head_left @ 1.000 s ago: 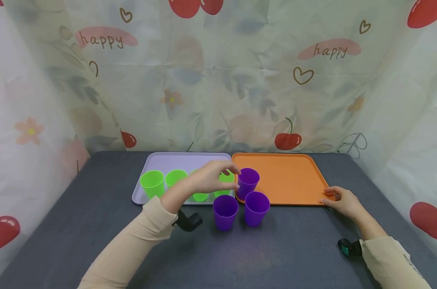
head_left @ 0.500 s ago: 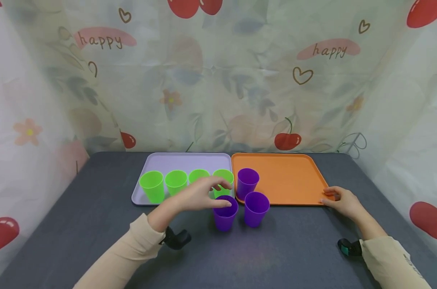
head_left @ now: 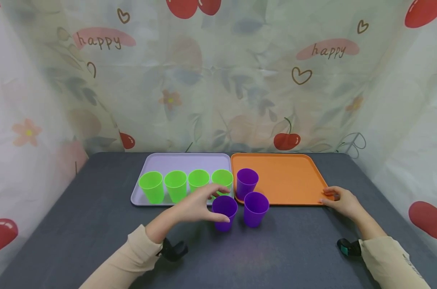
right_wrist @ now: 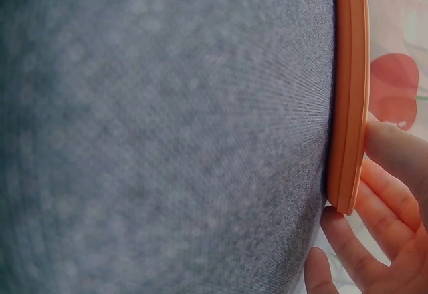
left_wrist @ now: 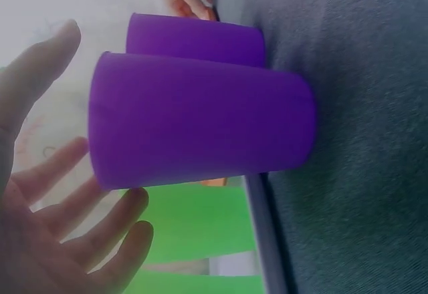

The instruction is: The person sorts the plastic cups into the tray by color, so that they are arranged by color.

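Observation:
My left hand (head_left: 198, 204) reaches around the left one of the two front purple cups (head_left: 224, 212), thumb and fingers spread. In the left wrist view, the thumb stands apart from that purple cup (left_wrist: 200, 120) while some fingertips lie right at its rim. The other front purple cup (head_left: 255, 210) stands upright beside it on the table. A third purple cup (head_left: 246, 182) stands on the left end of the orange tray (head_left: 287, 176). My right hand (head_left: 344, 200) holds that tray's front right corner; in the right wrist view its thumb meets the tray's rim (right_wrist: 351, 93).
A lavender tray (head_left: 185, 159) lies left of the orange one, edge to edge. Several green cups (head_left: 152, 186) stand upright in a row along it. The dark grey table (head_left: 261, 257) is enclosed by a printed curtain (head_left: 211, 92) behind and at both sides.
My left hand has come back from the purple cup on the orange tray, moving left and toward me to the left front cup. My right hand stays at the tray corner.

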The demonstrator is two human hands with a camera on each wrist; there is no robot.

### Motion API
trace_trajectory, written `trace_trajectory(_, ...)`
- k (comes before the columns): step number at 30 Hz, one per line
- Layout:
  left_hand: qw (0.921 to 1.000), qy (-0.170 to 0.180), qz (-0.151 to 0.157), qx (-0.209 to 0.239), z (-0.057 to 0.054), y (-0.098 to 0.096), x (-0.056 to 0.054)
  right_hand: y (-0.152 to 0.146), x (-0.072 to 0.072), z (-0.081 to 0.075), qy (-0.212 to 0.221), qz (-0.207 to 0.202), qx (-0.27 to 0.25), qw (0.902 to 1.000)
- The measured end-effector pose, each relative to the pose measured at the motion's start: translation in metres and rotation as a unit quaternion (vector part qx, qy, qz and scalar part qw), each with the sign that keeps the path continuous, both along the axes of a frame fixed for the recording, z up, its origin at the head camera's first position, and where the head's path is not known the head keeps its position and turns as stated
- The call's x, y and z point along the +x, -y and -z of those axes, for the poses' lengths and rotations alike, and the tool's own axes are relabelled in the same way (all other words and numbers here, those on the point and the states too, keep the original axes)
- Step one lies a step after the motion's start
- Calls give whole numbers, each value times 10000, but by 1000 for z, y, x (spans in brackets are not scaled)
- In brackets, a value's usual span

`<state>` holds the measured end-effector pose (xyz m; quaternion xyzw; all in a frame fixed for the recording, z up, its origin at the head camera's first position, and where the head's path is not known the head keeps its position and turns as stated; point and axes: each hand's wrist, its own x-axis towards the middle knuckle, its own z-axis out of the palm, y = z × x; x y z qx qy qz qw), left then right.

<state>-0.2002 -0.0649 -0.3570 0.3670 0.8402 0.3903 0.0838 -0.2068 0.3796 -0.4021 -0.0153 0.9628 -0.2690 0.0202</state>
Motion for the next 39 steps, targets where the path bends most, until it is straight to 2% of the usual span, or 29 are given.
trace_trajectory(7, 10000, -72, -14, 61, 8, -1, 0, 0, 1, -1, 48, 12, -22, 10000)
trace_trajectory(27, 9992, -362, -22, 159, 12, -2, -1, 0, 0, 0, 25, -2, -62, 10000)
trace_trajectory(31, 9989, -435, -12, 171, 11, -2, -1, 0, -1, 0, 31, -6, -55, 10000)
trace_trajectory(39, 9991, -365, -42, 210, 5, -2, 1, -2, -1, 2, 23, -5, -24, 10000)
